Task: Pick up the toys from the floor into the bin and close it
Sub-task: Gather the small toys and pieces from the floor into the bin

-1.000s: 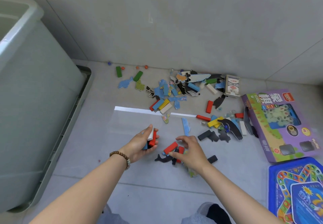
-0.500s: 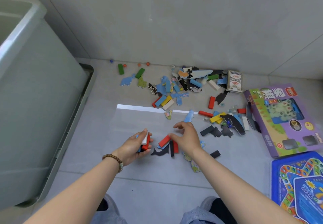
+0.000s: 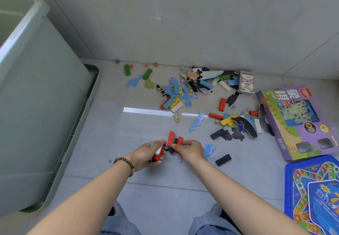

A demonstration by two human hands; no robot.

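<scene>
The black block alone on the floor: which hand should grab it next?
Probably the right hand, though it pinches red blocks: the black rectangular block lies right of it, while the left hand, gripping red and white blocks, is farther away.

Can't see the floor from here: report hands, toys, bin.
Left hand grips white and red blocks. Right hand pinches red blocks. Loose toys scattered by wall; bin open, on left.
</scene>
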